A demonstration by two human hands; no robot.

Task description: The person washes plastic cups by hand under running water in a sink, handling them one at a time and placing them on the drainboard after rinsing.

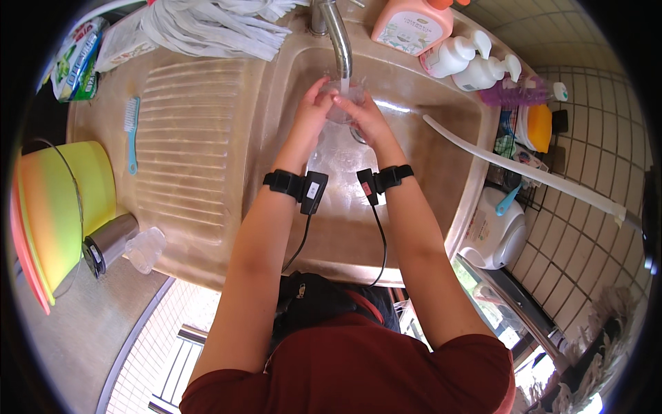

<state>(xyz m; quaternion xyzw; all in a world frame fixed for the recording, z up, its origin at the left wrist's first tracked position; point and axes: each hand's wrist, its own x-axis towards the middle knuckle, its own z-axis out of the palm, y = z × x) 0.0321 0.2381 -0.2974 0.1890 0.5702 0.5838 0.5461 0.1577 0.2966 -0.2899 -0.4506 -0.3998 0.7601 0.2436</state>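
Water runs from the curved metal faucet [339, 44] onto a clear plastic cup [341, 115], which both hands hold over the sink basin [429, 155]. My left hand [314, 106] grips the cup's left side, and my right hand [366, 116] grips its right side, with the thumb across the near upper part. The drain [357, 135] shows partly beneath my right hand. The far fingers are partly hidden by the cup and the water. A black strap with a small wired box sits on each wrist.
A blue-handled brush [132, 142] lies on the ribbed drainboard [186, 150]. A metal tumbler [116, 235] and another clear plastic cup [146, 249] lie at its near left corner. White mop strands [217, 26] hang at the back. Pump bottles [449, 56] line the right rim; a white hose [522, 168] crosses it.
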